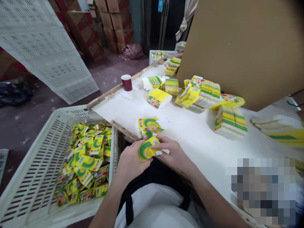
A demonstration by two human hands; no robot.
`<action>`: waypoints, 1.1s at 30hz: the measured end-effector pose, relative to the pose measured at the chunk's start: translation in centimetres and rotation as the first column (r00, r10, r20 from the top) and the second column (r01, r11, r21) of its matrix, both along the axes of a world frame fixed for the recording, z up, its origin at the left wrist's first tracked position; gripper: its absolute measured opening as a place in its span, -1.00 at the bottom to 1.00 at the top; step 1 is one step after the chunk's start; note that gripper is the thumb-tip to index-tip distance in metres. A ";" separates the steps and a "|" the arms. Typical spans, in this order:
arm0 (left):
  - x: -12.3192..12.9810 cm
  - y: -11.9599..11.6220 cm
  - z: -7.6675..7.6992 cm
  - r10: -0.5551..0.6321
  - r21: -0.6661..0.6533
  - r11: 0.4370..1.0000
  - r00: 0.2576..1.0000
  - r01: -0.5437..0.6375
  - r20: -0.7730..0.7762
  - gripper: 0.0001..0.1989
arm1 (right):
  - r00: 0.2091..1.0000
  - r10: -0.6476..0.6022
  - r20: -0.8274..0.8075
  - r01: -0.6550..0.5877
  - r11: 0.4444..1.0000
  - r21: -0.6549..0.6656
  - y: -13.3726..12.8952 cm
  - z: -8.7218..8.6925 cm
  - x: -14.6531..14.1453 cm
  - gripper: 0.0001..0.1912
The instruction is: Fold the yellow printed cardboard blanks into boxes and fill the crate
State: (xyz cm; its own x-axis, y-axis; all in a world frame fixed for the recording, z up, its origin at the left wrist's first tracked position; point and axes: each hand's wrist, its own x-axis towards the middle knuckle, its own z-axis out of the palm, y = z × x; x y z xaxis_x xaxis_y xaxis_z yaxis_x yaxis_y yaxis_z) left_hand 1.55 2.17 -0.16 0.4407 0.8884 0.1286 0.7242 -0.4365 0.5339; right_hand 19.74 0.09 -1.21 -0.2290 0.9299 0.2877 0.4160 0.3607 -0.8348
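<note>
Both hands meet at the near edge of a white table (190, 133). My left hand (131, 160) is wrapped round the left side of a yellow-green packet stack (145, 151). On its right side, my right hand (171, 152) pinches the stack's end, with a bit of white paper (158, 153) between the fingers. Just beyond them lies another yellow-green bundle (149, 126) on the table. To the left, a white plastic crate (58, 120) holds many loose yellow packets (87, 161).
Banded packet stacks (209, 95) and a yellow bundle (158, 98) lie farther back, near a dark red cup (126, 84). A large brown board (232, 47) rises behind. White crate panels (47, 47) stand upper left. Another person's hand (180, 50) shows far back.
</note>
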 end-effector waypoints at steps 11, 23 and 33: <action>-9.7 1.2 -0.2 0.549 0.275 0.821 0.824 -0.500 -0.140 -0.26 | 0.900 -0.311 0.306 0.294 0.950 0.101 4.9 -0.6 1.6 -0.40; -8.2 1.3 -4.0 0.372 -0.108 0.928 0.897 -0.356 0.239 -0.44 | 0.825 -0.244 0.510 0.204 0.970 0.134 7.3 -1.9 2.8 -0.48; -3.4 0.6 -2.7 0.247 -0.372 0.925 0.871 -0.081 0.425 -0.58 | 0.836 -0.194 0.514 0.164 0.981 0.103 8.0 -1.9 2.7 -0.46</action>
State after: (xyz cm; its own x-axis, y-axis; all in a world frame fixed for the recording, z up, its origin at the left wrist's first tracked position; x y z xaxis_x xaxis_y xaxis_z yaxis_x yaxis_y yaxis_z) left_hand -1.85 2.81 -2.81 0.2496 0.9676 -0.0375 0.4069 -0.0697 0.9108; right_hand 22.42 8.11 -3.15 -0.1892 0.9563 0.2227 0.8445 0.2742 -0.4599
